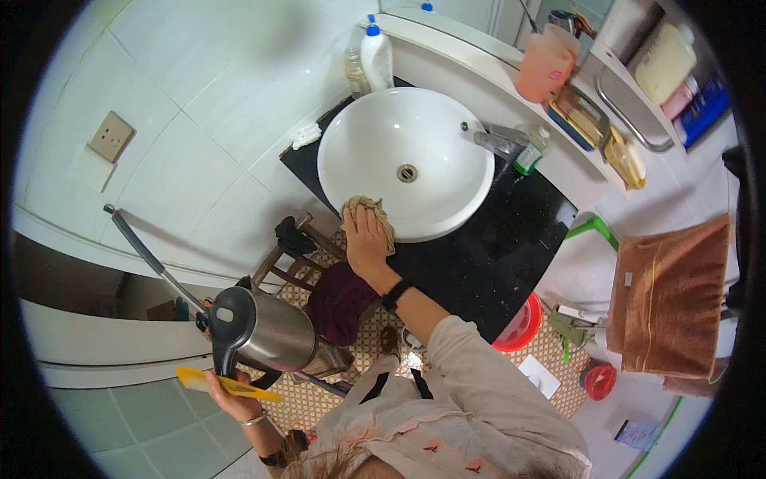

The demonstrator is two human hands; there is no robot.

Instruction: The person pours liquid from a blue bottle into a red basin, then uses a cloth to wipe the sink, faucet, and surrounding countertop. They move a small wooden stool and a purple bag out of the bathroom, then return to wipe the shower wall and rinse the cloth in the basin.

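Observation:
My right hand point(367, 243), with a black band at the wrist, presses a crumpled tan cloth point(386, 217) against the near-left rim of the round white washbasin point(455, 209). Its fingers are closed over the cloth. Low on the left, my left hand point(230, 399) grips a flat yellow plastic tool point(239, 388) with a long, thin body; its exact kind is unclear. Just beyond that hand stands a steel electric kettle point(279, 329) with a dark lid and handle. A grey tap point(496, 145) sits at the basin's right side.
The basin stands on a black countertop point(487, 263). Behind it are a white pump bottle point(377, 56) and a green bottle point(530, 152). A shelf holds a pink cup point(546, 64). A brown towel point(670, 299) hangs at right, above a red basin point(523, 323). A dark purple cloth point(339, 303) hangs below.

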